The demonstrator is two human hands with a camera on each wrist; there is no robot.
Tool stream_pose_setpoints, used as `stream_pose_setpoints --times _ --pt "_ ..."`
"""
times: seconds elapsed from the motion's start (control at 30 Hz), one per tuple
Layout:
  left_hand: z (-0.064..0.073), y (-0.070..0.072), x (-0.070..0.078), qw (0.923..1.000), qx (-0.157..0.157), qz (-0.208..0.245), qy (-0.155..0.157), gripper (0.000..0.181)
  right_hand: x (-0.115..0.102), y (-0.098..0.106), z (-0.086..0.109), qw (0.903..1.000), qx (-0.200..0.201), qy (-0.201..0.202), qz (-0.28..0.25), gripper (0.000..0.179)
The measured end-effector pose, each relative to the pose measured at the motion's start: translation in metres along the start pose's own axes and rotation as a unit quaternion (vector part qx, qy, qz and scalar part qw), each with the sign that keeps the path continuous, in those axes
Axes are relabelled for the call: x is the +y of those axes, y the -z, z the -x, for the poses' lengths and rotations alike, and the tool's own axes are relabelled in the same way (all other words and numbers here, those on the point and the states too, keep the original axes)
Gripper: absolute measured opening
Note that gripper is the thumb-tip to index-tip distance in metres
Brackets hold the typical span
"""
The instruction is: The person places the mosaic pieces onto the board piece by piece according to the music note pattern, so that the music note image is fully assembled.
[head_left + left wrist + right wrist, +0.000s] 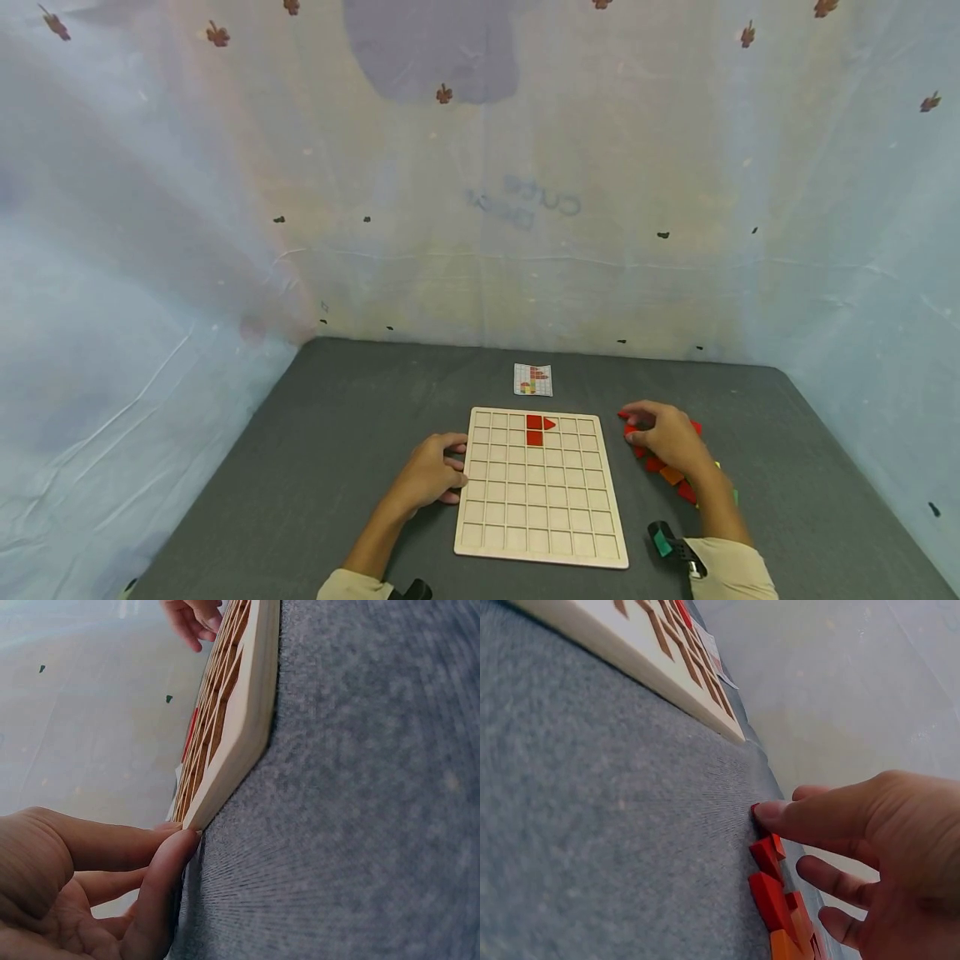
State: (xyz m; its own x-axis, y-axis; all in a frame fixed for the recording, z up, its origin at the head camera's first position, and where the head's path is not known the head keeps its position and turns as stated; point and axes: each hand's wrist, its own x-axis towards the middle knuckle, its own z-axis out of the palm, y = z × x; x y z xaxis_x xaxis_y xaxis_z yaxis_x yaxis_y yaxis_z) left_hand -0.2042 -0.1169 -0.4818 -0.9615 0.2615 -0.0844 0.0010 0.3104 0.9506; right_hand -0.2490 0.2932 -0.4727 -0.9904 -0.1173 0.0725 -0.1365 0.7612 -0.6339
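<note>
A pale wooden grid board [536, 492] lies flat on the dark table. Two red square tiles [534, 437] and a red pointed tile [550, 423] sit in cells near its far edge. My left hand [431, 473] holds the board's left edge, with thumb and finger at the rim in the left wrist view. My right hand [670, 437] is over a loose group of tiles right of the board. Its thumb is at a small red tile [755, 811] in the right wrist view; the index fingertip is hidden there. More red tiles [766, 900] lie below the fingers.
A small printed card [533, 380] with a coloured grid pattern lies beyond the board. An orange tile [672, 475] and a green tile [736, 497] are among the pieces by the right forearm. A hanging sheet [480, 183] encloses the table [360, 400].
</note>
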Motion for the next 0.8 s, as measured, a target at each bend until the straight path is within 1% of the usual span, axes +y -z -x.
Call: stream_pose_setpoints --times 0.17,0.37,0.43,0.57,0.8 --pt "-0.0001 -0.0002 -0.0004 1.0000 -0.001 0.000 -0.001 0.069 0.0033 -0.0001 -0.0016 0.9999 0.002 -0.006 0.012 0.041" --pt "0.0000 -0.0005 -0.0006 1.0000 0.000 0.000 -0.003 0.068 0.0052 0.0042 -0.0016 0.9985 -0.009 -0.049 0.022 0.038" --pt "0.0001 -0.0006 -0.0005 1.0000 0.000 0.000 -0.004 0.068 0.0049 0.0055 -0.0016 0.9981 -0.015 -0.056 0.023 0.036" --pt "0.0004 -0.0009 -0.0004 1.0000 0.000 -0.002 -0.006 0.068 0.0044 0.0070 -0.0009 0.9977 -0.022 -0.059 0.026 0.030" --pt "0.0006 -0.0012 -0.0006 1.0000 0.001 -0.004 -0.006 0.068 0.0030 0.0089 0.0015 0.9986 -0.032 -0.032 0.026 0.027"
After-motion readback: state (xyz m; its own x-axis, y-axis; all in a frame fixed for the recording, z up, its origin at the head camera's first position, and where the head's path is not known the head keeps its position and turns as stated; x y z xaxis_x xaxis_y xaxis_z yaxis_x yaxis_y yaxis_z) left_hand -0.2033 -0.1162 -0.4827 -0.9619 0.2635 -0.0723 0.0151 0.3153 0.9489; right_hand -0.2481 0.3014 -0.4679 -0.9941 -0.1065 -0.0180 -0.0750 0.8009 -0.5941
